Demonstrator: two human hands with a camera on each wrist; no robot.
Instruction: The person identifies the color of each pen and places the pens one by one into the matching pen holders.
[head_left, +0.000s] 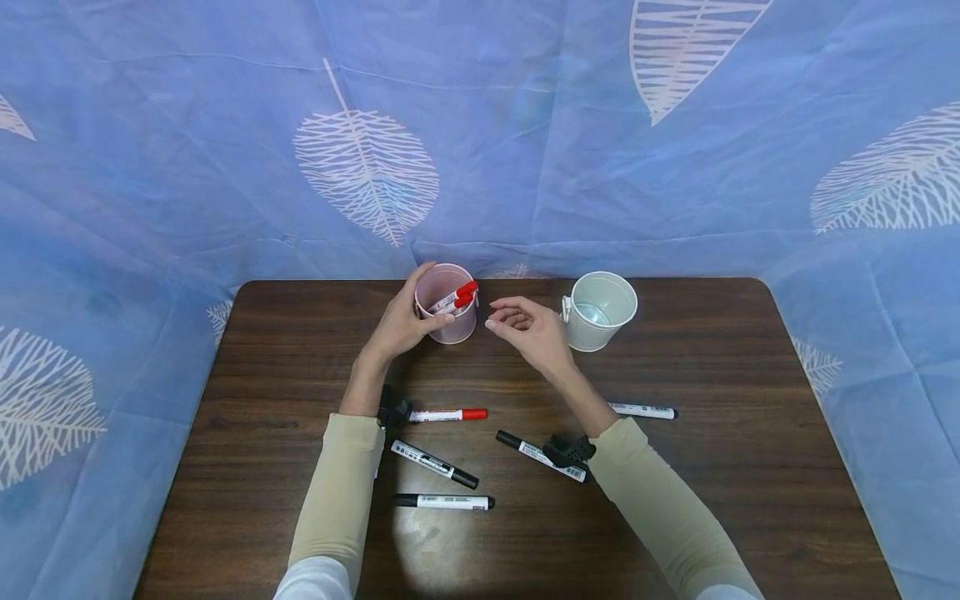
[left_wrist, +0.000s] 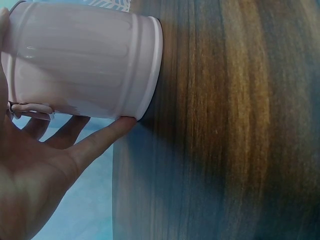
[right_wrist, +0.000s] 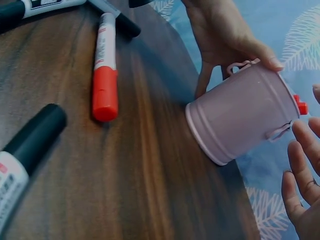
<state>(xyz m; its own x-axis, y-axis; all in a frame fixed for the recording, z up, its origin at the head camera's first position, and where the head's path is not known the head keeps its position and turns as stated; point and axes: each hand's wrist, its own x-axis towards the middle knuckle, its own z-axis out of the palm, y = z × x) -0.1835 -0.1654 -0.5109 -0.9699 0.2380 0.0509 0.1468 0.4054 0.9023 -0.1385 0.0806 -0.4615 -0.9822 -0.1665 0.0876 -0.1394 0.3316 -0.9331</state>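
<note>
My left hand holds a small pink bucket near the table's far edge, its thumb at the rim and its fingers around the side. Two red-capped markers lean inside the bucket, caps up. In the right wrist view a red cap pokes past the rim. To the right of the bucket my right hand hovers with loosely bent fingers and nothing between them. Its fingers appear close to the bucket's handle side. Behind that hand stands a white bucket, with no marker visible inside.
Between the forearms lie a red-capped marker and several black-capped ones, including a slanted marker and a level marker. Another black-capped marker is partly under the right wrist camera. One more marker lies beyond the right forearm.
</note>
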